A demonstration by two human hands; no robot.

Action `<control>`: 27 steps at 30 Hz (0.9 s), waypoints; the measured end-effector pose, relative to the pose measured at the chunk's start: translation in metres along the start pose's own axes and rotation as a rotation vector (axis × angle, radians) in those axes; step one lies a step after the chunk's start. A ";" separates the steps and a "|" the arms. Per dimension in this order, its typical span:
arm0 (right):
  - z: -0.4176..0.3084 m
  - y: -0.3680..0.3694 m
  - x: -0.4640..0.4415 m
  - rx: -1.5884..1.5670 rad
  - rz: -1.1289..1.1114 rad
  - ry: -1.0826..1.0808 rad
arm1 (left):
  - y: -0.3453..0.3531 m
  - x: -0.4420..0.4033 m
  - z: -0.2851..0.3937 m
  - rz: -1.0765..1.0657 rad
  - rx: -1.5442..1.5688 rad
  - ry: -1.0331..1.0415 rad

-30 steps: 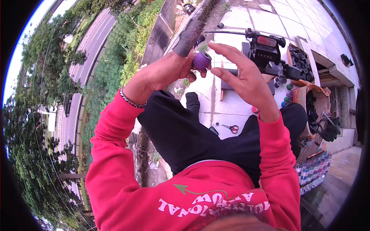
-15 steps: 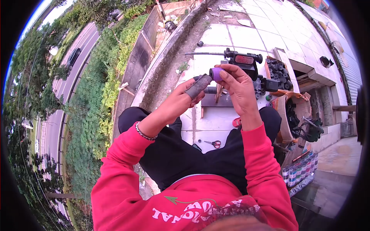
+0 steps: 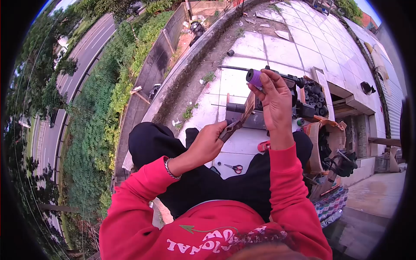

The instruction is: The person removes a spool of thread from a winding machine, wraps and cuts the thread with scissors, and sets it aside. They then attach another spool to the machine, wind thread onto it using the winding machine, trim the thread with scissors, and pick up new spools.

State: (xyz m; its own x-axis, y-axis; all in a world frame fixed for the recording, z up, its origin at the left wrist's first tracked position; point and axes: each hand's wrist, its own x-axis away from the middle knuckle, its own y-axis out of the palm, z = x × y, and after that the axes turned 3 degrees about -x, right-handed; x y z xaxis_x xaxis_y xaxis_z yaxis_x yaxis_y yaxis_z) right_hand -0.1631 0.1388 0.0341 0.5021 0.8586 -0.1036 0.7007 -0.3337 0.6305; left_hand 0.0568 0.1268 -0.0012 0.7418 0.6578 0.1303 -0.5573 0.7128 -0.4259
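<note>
A spool of purple thread (image 3: 254,77) is pinched between the thumb and fingers of my right hand (image 3: 275,95), raised in front of the black winding machine (image 3: 281,76). Lower and to the left, my left hand (image 3: 208,141) is closed on a dark, worn flat piece (image 3: 232,130), whose upper end reaches toward a brown wooden strip (image 3: 249,106). Whether that piece and the strip touch, I cannot tell. A thin dark rod (image 3: 234,67) sticks out to the left, behind the spool.
Scissors (image 3: 237,168) lie on the tiles between my legs, near a red object (image 3: 264,146). Right of the machine stand a box of black spools (image 3: 314,96) and an open cardboard box (image 3: 336,134). A low wall (image 3: 182,65) runs along the left.
The purple spool has moved away from the dark piece, up with my right hand. My left hand has dropped lower with the dark piece. The camera view has shifted.
</note>
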 end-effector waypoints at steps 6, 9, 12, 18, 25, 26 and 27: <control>-0.001 0.008 0.000 -0.009 -0.111 0.114 | -0.055 0.008 -0.025 -0.237 -0.683 0.244; 0.000 0.006 -0.001 0.057 -0.150 0.152 | -0.116 0.008 0.001 -0.163 -0.407 0.175; 0.005 0.009 -0.001 0.094 -0.196 0.186 | -0.134 -0.002 0.008 0.237 -0.351 0.319; 0.029 0.017 0.004 0.132 -0.228 0.219 | -0.085 -0.031 0.021 0.212 0.035 0.389; 0.046 0.027 0.016 0.092 -0.097 0.249 | -0.064 -0.044 0.004 0.365 0.079 0.349; 0.048 0.029 0.018 0.076 -0.071 0.253 | -0.064 -0.046 0.004 0.400 0.107 0.360; 0.048 0.025 0.021 0.106 -0.127 0.340 | -0.065 -0.046 0.006 0.433 0.091 0.406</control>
State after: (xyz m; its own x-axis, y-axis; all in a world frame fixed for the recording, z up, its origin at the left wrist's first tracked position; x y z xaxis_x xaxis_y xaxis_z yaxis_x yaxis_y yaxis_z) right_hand -0.1110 0.1294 0.0106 0.2237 0.9698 0.0967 0.8040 -0.2397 0.5441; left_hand 0.0566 0.0513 0.0262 0.5136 0.7603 -0.3978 -0.8569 0.4308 -0.2830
